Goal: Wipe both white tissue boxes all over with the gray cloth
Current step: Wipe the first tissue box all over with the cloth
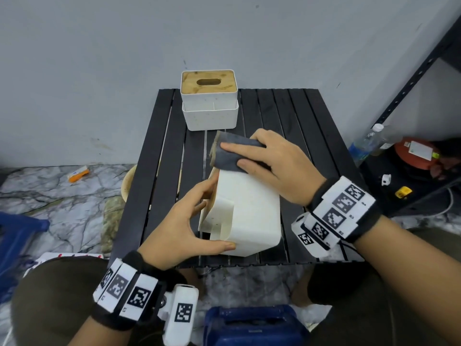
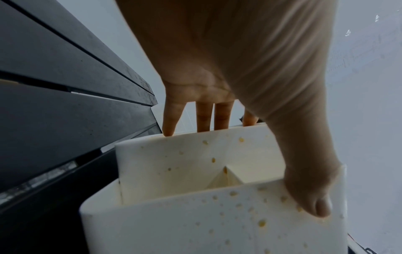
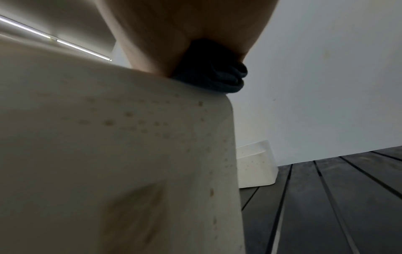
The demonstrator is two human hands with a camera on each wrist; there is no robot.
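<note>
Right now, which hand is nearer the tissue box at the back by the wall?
Right. The right hand presses the gray cloth just before the back tissue box; the left hand grips the near tissue box lower down.

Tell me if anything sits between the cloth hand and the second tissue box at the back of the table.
Nothing visible does. The right hand presses the gray cloth on the tipped near tissue box; only bare table slats lie between it and the far tissue box.

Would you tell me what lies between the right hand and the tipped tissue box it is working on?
The folded gray cloth: the right hand presses it onto the tipped tissue box, its fingers flat on top. The head view shows this; the right wrist view confirms it.
</note>
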